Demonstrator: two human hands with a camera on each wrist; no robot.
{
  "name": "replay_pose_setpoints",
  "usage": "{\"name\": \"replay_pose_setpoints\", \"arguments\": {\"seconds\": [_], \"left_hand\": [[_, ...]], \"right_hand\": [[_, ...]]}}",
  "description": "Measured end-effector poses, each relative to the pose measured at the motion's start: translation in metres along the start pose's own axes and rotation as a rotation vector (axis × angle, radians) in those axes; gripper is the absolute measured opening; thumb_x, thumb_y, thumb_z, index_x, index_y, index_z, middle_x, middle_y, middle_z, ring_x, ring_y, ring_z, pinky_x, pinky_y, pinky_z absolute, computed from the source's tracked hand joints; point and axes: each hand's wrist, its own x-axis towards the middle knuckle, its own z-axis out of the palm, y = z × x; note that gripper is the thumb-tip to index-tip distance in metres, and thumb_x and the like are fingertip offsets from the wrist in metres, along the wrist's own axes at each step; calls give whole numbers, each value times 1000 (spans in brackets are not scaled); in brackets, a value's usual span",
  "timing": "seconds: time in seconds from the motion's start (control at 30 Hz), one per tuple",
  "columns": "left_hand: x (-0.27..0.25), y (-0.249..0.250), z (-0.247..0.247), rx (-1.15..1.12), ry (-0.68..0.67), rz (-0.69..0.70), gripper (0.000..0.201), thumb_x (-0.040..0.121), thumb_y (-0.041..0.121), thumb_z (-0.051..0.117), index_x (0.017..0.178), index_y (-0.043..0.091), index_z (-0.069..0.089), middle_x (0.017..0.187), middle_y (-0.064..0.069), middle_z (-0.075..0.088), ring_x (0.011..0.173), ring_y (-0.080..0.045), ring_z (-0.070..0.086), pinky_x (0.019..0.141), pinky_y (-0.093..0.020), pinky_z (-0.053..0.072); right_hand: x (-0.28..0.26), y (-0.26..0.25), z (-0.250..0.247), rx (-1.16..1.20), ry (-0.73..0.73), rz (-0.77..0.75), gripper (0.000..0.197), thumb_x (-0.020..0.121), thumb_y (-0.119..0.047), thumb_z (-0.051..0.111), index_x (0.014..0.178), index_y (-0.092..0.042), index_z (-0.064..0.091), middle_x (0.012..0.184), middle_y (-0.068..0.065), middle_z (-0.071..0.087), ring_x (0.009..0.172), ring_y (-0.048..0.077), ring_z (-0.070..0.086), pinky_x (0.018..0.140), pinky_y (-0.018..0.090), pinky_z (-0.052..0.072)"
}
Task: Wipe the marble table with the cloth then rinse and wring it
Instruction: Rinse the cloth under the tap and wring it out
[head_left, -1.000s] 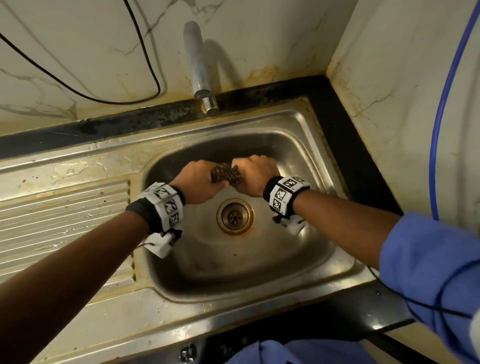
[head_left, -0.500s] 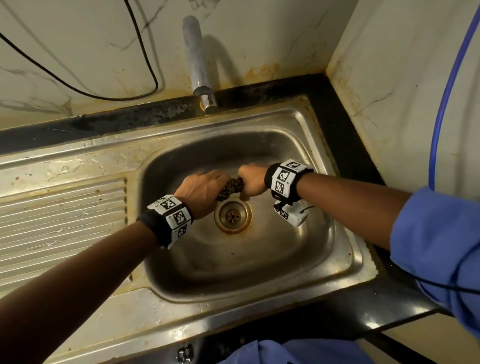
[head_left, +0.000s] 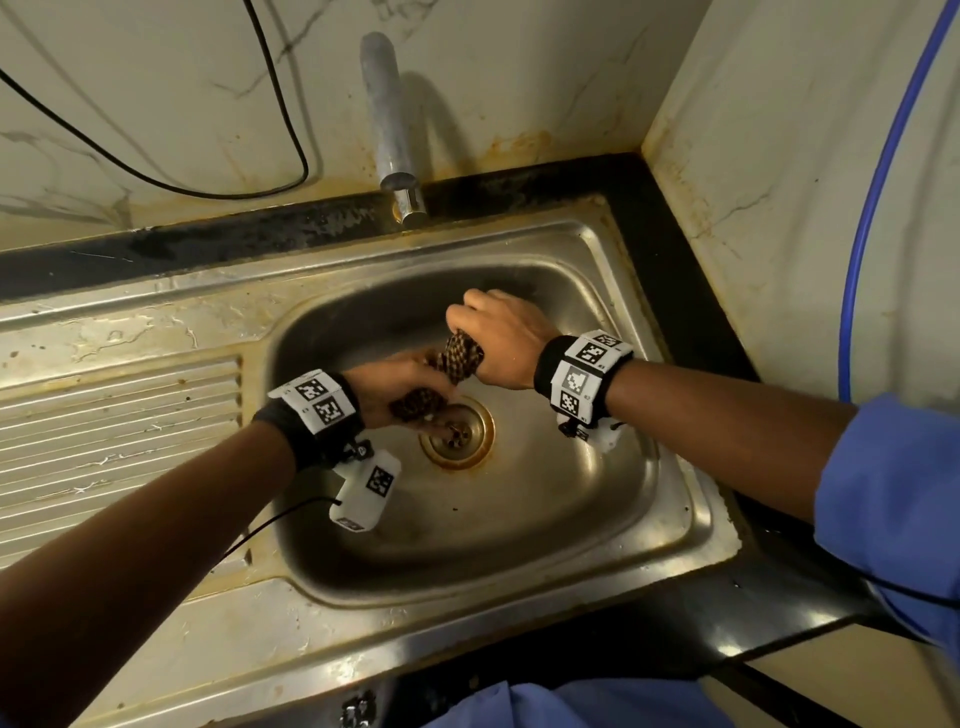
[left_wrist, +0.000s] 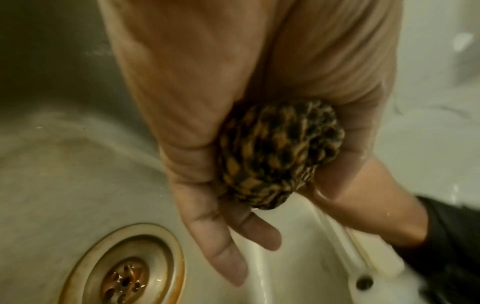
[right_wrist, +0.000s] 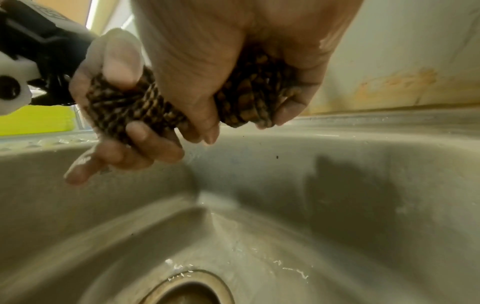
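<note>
The fingers (right_wrist: 155, 142) of the left hand (head_left: 395, 384) curl round the near end of the cloth (head_left: 457, 358), a brown-and-black patterned rag twisted into a short rope. The right hand (head_left: 506, 338) grips the far end in a closed fist. The rope slants between the two fists, directly above the drain (head_left: 457, 431) of the steel sink (head_left: 519, 525), with the right fist higher and farther back from the drain than the left.

The step in hand appears to be the wringing. To do it well, the hands should turn in opposite directions with both fists tight, so the twist travels along the cloth rather than letting it slip. They should also stay low over the drain, so the water falls into the basin and not onto the draining board (head_left: 119, 431) to the drain's left. Once the twist locks, regripping and twisting again should get more water out.

The head view shows both wrists, the tap (head_left: 389, 124) behind the drain and no stream from it. The right wrist view shows the underside, where the left thumb presses on the twisted strands. It also shows pale flecks, possibly rice grains, lying just beyond the drain. The left wrist view shows the bunched cloth end poking out of the left palm, and wet skin; it is blurred, so I cannot tell whether water is dripping.
</note>
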Motion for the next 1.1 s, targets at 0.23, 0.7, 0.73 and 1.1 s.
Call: {"name": "replay_pose_setpoints", "arguments": {"seconds": [0.23,0.7,0.73,1.1], "left_hand": [[23,-3,14,1148,387,134,20,89,30,57,101,15,63,93,-6,66,77,-18,62,69,-36,55],[28,-20,9,1765,396,476,47,97,48,39,138,33,20,87,-4,60,68,-28,61,57,-38,52],[28,-19,7,1678,408,465,43,97,49,38,135,36,23,91,-4,62,73,-29,62,63,-40,54],[22,-20,8,43,366,186,10,98,27,50,100,18,55,63,-2,47,42,-10,42,38,-17,33]], "right_hand": [[-6,-16,1,-280,-117,-67,29,88,-7,51,117,-11,50,109,11,53,86,29,62,58,34,36],[10,20,4,732,-939,597,20,79,-10,67,65,-15,55,46,-3,48,35,7,36,37,15,29],[11,21,3,804,-929,604,10,82,-10,67,77,-12,59,53,0,57,37,7,42,36,15,32],[-31,30,28,669,244,206,87,69,-11,81,144,-19,38,141,7,42,129,17,43,104,27,41]]}}
